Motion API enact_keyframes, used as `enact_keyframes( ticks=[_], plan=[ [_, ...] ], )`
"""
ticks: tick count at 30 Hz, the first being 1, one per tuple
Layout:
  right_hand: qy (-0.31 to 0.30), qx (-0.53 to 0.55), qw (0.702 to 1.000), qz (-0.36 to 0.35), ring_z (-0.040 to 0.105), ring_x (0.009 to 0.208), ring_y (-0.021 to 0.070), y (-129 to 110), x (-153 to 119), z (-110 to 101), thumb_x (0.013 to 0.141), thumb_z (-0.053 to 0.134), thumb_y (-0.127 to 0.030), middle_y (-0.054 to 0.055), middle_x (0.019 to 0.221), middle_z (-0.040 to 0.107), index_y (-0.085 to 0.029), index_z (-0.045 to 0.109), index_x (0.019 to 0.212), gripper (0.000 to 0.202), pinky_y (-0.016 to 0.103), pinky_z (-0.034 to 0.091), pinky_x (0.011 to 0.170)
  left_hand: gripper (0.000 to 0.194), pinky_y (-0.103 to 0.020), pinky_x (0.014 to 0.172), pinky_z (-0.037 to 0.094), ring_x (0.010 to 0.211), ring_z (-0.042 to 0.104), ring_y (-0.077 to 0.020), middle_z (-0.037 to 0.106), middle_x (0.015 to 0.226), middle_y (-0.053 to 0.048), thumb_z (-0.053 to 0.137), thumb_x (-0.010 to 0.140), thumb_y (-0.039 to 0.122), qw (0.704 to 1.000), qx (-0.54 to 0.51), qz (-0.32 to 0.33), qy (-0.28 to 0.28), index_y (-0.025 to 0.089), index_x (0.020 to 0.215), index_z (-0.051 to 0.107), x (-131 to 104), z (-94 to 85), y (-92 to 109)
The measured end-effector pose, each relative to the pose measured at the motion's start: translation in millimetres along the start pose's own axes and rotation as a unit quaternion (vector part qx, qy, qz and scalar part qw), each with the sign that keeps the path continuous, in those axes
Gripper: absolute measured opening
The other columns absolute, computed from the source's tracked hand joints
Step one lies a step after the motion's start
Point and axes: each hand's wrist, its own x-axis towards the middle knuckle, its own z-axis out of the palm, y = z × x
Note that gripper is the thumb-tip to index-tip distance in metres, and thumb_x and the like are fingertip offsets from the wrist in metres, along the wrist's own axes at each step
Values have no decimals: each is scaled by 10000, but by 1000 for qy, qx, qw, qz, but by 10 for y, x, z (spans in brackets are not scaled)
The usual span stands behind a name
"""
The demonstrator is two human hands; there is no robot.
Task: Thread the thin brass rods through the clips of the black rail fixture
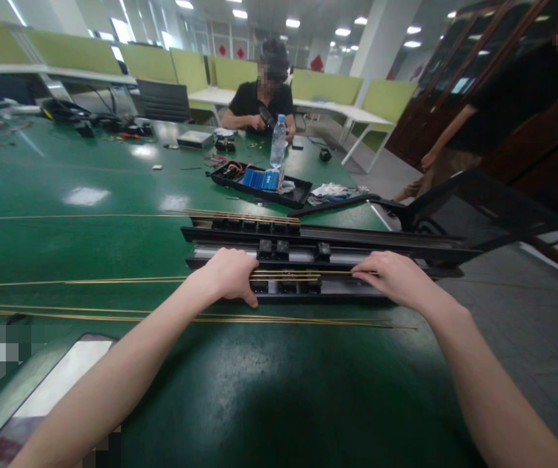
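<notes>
My left hand (227, 273) spans the nearest long black channel (342, 299), fingers on its far side and thumb at its near edge. With fingertips and thumb pinched, my right hand (391, 278) holds a thin brass rod (338, 273) over the same channel. Several other brass rods (289, 279) run alongside it, above small black blocks seated in the channel. Behind lies a second channel with black blocks (282, 249) in it. A third, farther back, carries more rods (254, 216). Loose rods (303, 320) lie on the green table in front.
Beyond the channels stand a black tray (303, 190) with a blue packet (261, 179) and a water bottle (278, 144). A person (264, 97) sits across the table holding a tool; another person (508, 104) is at right beside a black chair (484, 208). A phone-like device (64, 383) lies near left.
</notes>
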Motion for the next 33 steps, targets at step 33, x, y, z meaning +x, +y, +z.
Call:
enact_keyframes(
  ticks=[33],
  plan=[
    [3,-1,998,59,622,787,194,298,-68,57,794,610,-283,15,846,700,-256,718,741,124,288,423,666,720,-391,692,502,889,687,-349,738,974,-133,687,526,731,1000,1,4,7,206,1019,685,-9,5,-8]
  ],
)
